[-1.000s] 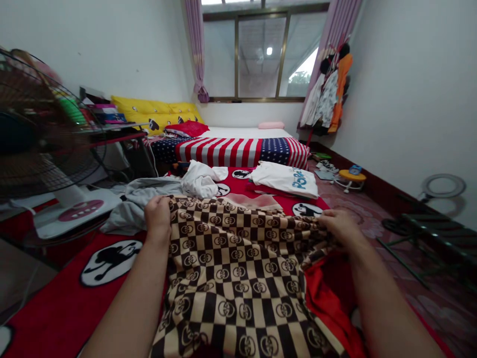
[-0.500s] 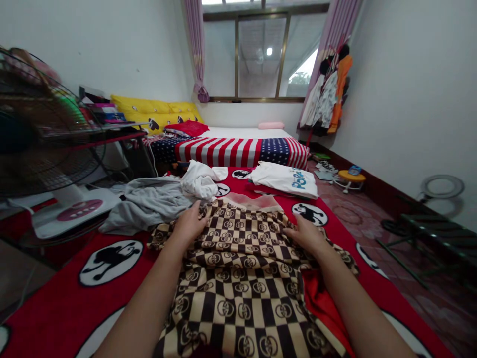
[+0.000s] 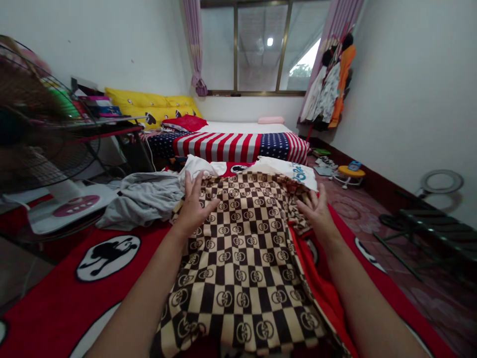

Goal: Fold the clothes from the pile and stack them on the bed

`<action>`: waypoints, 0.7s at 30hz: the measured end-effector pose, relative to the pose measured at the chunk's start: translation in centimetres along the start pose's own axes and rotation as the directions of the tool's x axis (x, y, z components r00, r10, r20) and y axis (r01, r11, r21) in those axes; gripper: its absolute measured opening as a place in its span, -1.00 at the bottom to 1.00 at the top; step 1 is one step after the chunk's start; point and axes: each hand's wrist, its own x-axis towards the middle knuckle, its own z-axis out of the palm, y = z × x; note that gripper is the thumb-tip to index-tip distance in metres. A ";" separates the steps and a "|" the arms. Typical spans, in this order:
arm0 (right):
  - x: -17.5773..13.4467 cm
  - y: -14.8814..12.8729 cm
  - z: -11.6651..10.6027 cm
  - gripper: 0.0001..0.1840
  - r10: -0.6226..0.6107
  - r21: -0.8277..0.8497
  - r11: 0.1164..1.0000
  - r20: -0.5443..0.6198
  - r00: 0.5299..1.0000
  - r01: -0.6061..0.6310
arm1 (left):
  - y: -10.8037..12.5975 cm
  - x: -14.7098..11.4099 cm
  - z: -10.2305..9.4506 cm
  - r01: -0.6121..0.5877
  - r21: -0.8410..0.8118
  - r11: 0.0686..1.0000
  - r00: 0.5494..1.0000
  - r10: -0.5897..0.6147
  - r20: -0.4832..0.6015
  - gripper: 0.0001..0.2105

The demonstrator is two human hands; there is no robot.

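A brown-and-beige checked garment (image 3: 238, 248) with a repeated emblem lies spread out before me, and a red lining shows along its right side. My left hand (image 3: 196, 206) rests on its upper left part, fingers stretched and apart. On the upper right part lies my right hand (image 3: 315, 211), also with spread fingers. Just left of the garment is a crumpled grey piece of clothing (image 3: 143, 199), with a white one (image 3: 203, 166) behind it. Beyond the garment's far edge, a white shirt with blue lettering (image 3: 298, 171) is partly covered.
Everything lies on a red blanket (image 3: 149, 278) with round black-and-white figures. A fan (image 3: 40, 124) stands close on the left. At the back is a bed (image 3: 223, 144) with a striped cover. To the right are a yellow stool (image 3: 350, 172) and a dark green slatted bench (image 3: 439, 233).
The garment's upper part has moved away from me and lies flatter, now overlapping the white lettered shirt. Both hands have moved farther forward, and their fingers are more spread.
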 end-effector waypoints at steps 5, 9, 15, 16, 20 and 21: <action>-0.1 -0.1 0.0 -0.23 -0.044 -0.247 0.966 0.131 0.990 0.075 | 0.7 -0.1 -0.7 -0.021 0.047 0.999 0.994 0.016 0.110 -0.53; -1.5 -2.4 0.7 -0.56 0.028 -0.300 0.951 0.339 0.941 0.079 | 0.8 -0.5 -0.6 0.014 -0.024 1.000 0.907 -0.003 0.421 -0.60; -1.8 -0.7 -0.4 -0.54 0.422 -0.593 0.799 0.442 0.791 -0.095 | -2.2 -2.0 1.3 -0.099 0.221 0.970 0.708 -0.088 0.701 -0.25; -1.4 0.1 -1.1 -0.48 0.419 -0.677 0.730 0.336 0.843 -0.093 | -3.0 -2.1 1.6 -0.101 0.275 0.956 0.722 -0.119 0.682 -0.21; 0.2 2.5 -3.6 -0.35 0.233 -0.888 0.451 0.021 0.972 -0.089 | -4.8 -2.4 2.1 -0.087 0.325 0.942 0.763 -0.148 0.630 -0.23; 0.4 2.6 -4.0 -0.35 0.218 -0.903 0.417 -0.012 0.976 -0.104 | -4.9 -2.4 2.1 -0.092 0.328 0.940 0.766 -0.143 0.626 -0.23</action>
